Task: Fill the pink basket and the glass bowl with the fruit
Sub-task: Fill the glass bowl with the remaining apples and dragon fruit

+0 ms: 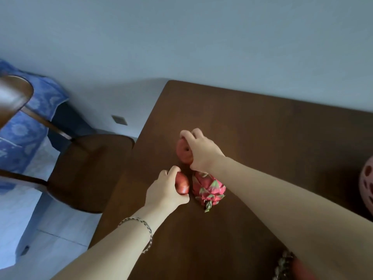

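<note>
On the dark wooden table [262,138], my right hand [201,152] grips a red apple [182,150] from above. Nearer to me, my left hand [167,190] is closed around a second red apple [182,185]. A pink dragon fruit [209,188] with green-tipped scales lies on the table between my forearms, just right of the left-hand apple. The pink basket [367,184] with oval holes shows only partly at the right edge. The glass bowl is out of view.
A dark wooden chair [90,170] stands at the table's left edge. A blue patterned cloth [26,126] lies behind it. More fruit [298,267], blurred, sits at the bottom edge by my right arm. A pale wall lies beyond the table.
</note>
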Demonstrator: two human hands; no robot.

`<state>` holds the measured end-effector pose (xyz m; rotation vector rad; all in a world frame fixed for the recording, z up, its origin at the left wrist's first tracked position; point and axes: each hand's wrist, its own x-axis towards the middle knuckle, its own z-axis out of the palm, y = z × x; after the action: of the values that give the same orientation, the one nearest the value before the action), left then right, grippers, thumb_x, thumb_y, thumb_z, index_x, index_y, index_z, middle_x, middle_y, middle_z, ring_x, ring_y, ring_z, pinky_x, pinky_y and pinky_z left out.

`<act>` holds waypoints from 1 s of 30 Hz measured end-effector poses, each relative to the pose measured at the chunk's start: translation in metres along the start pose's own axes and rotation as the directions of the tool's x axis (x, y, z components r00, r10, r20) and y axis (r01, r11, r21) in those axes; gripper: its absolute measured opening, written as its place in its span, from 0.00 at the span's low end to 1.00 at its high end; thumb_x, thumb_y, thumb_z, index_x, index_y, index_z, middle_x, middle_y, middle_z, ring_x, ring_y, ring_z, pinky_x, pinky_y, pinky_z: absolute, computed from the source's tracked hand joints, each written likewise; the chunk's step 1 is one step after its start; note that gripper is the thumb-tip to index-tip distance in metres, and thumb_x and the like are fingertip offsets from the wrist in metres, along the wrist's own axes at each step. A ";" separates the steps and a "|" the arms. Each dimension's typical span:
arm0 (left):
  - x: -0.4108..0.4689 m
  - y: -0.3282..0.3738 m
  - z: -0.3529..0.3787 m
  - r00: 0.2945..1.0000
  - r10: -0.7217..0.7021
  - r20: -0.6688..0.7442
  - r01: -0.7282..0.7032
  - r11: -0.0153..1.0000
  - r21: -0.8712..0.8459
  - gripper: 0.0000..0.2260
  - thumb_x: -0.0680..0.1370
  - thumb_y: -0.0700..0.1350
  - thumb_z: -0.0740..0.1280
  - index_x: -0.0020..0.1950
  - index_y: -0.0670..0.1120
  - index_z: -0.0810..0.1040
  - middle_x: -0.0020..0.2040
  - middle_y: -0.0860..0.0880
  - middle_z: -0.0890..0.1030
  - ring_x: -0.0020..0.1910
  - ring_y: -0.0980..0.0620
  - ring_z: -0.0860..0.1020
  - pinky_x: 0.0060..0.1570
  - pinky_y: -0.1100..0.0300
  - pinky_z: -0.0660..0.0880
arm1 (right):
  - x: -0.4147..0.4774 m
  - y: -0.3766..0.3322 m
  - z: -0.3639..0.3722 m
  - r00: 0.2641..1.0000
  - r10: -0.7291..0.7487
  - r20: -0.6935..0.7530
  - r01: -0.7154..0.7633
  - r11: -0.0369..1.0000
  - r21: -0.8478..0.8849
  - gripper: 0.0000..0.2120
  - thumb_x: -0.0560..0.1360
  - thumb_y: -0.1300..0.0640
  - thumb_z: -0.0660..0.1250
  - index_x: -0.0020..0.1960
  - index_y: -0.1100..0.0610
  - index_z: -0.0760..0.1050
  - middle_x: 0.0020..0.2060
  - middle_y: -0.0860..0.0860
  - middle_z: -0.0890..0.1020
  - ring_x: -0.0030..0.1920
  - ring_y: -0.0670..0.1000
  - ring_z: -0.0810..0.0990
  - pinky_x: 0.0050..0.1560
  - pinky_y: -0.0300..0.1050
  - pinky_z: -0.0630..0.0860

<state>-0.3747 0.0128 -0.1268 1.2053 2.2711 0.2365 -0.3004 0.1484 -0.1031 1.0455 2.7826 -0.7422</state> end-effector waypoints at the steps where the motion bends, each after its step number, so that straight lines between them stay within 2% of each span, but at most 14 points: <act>1: -0.005 0.004 -0.001 0.999 -0.019 -0.033 0.018 1.000 -0.025 0.26 0.67 0.52 0.73 0.61 0.55 0.66 0.56 0.50 0.72 0.49 0.45 0.78 0.46 0.55 0.76 | -0.014 0.002 -0.007 0.997 0.008 -0.071 -0.004 0.998 0.064 0.38 0.64 0.64 0.72 0.68 0.50 0.58 0.62 0.54 0.64 0.49 0.58 0.76 0.39 0.45 0.74; 4: -0.017 0.023 -0.010 0.984 -0.054 -0.172 0.029 0.989 -0.144 0.29 0.67 0.52 0.74 0.64 0.56 0.66 0.59 0.49 0.71 0.53 0.45 0.78 0.49 0.54 0.78 | -0.056 0.007 -0.027 0.980 0.025 -0.199 0.027 0.968 0.251 0.37 0.63 0.60 0.75 0.65 0.50 0.60 0.60 0.51 0.62 0.46 0.55 0.76 0.42 0.45 0.79; 6: -0.029 0.044 -0.020 0.965 -0.005 -0.263 -0.052 0.976 -0.209 0.30 0.67 0.54 0.75 0.65 0.55 0.67 0.61 0.50 0.71 0.53 0.48 0.77 0.48 0.55 0.78 | -0.092 0.012 -0.040 0.970 0.041 -0.239 0.048 0.934 0.353 0.37 0.61 0.58 0.77 0.64 0.49 0.60 0.57 0.48 0.62 0.49 0.54 0.77 0.46 0.43 0.79; 9: -0.051 0.075 -0.030 0.933 0.150 -0.326 -0.225 0.952 -0.206 0.31 0.65 0.55 0.75 0.65 0.55 0.67 0.60 0.51 0.72 0.53 0.51 0.77 0.46 0.58 0.79 | -0.147 0.026 -0.052 0.956 0.129 -0.262 0.022 0.862 0.506 0.38 0.59 0.57 0.79 0.59 0.45 0.59 0.54 0.46 0.69 0.51 0.47 0.75 0.45 0.29 0.73; 12: -0.089 0.106 -0.024 0.924 0.258 -0.282 -0.315 0.933 -0.176 0.30 0.66 0.55 0.74 0.64 0.56 0.66 0.58 0.52 0.72 0.52 0.51 0.76 0.48 0.56 0.78 | -0.213 0.049 -0.059 0.953 0.217 -0.210 -0.055 0.809 0.586 0.38 0.58 0.56 0.81 0.57 0.42 0.59 0.49 0.40 0.73 0.48 0.42 0.78 0.42 0.25 0.74; 15: -0.127 0.132 -0.003 0.933 0.330 -0.145 -0.351 0.923 -0.158 0.29 0.67 0.54 0.73 0.64 0.58 0.65 0.57 0.54 0.72 0.53 0.52 0.75 0.51 0.55 0.76 | -0.281 0.081 -0.059 0.955 0.258 -0.146 -0.128 0.803 0.582 0.37 0.56 0.56 0.81 0.54 0.37 0.62 0.49 0.41 0.75 0.45 0.38 0.78 0.41 0.26 0.74; 17: -0.149 0.144 0.018 0.929 0.364 -0.063 -0.369 0.920 -0.132 0.29 0.67 0.55 0.72 0.65 0.58 0.65 0.58 0.54 0.72 0.54 0.52 0.75 0.51 0.58 0.74 | -0.317 0.102 -0.055 0.956 0.273 -0.108 -0.175 0.823 0.540 0.38 0.55 0.57 0.81 0.53 0.34 0.63 0.53 0.44 0.72 0.48 0.38 0.76 0.43 0.26 0.72; 19: -0.168 0.153 0.039 0.920 0.391 0.013 -0.389 0.917 -0.092 0.30 0.67 0.55 0.71 0.66 0.59 0.63 0.59 0.54 0.72 0.56 0.51 0.75 0.53 0.55 0.74 | -0.349 0.121 -0.049 0.950 0.304 -0.066 -0.230 0.829 0.510 0.38 0.55 0.58 0.81 0.53 0.33 0.63 0.55 0.45 0.69 0.52 0.39 0.74 0.46 0.26 0.70; 22: -0.189 0.164 0.063 0.913 0.398 0.093 -0.396 0.918 -0.036 0.31 0.66 0.55 0.71 0.66 0.59 0.62 0.61 0.54 0.71 0.56 0.50 0.76 0.54 0.55 0.75 | -0.380 0.139 -0.038 0.942 0.329 -0.061 -0.256 0.827 0.501 0.38 0.53 0.58 0.80 0.53 0.34 0.64 0.56 0.46 0.70 0.54 0.41 0.74 0.51 0.29 0.70; 25: -0.202 0.175 0.071 0.923 0.371 0.099 -0.372 0.928 -0.014 0.31 0.67 0.55 0.72 0.66 0.58 0.62 0.60 0.54 0.71 0.57 0.49 0.76 0.53 0.55 0.74 | -0.388 0.142 -0.030 0.938 0.330 -0.105 -0.232 0.823 0.519 0.38 0.54 0.58 0.80 0.56 0.37 0.65 0.56 0.44 0.71 0.54 0.43 0.74 0.54 0.31 0.70; 27: -0.209 0.180 0.072 0.933 0.346 0.098 -0.347 0.938 -0.011 0.32 0.66 0.55 0.72 0.66 0.57 0.61 0.60 0.53 0.71 0.56 0.49 0.76 0.52 0.55 0.74 | -0.382 0.139 -0.023 0.948 0.298 -0.115 -0.205 0.845 0.494 0.40 0.55 0.58 0.80 0.61 0.42 0.66 0.56 0.45 0.71 0.56 0.46 0.73 0.56 0.34 0.70; 30: -0.219 0.186 0.072 0.944 0.317 0.096 -0.319 0.948 0.010 0.32 0.65 0.55 0.73 0.64 0.55 0.62 0.59 0.52 0.72 0.54 0.48 0.76 0.51 0.53 0.74 | -0.370 0.136 -0.017 0.976 0.212 -0.054 -0.171 0.892 0.418 0.41 0.57 0.59 0.78 0.65 0.46 0.64 0.58 0.48 0.72 0.58 0.48 0.72 0.57 0.35 0.68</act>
<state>-0.1063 -0.0631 -0.0279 1.5627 1.9970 0.2660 0.0710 0.0229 -0.0570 1.4352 2.6010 -1.3198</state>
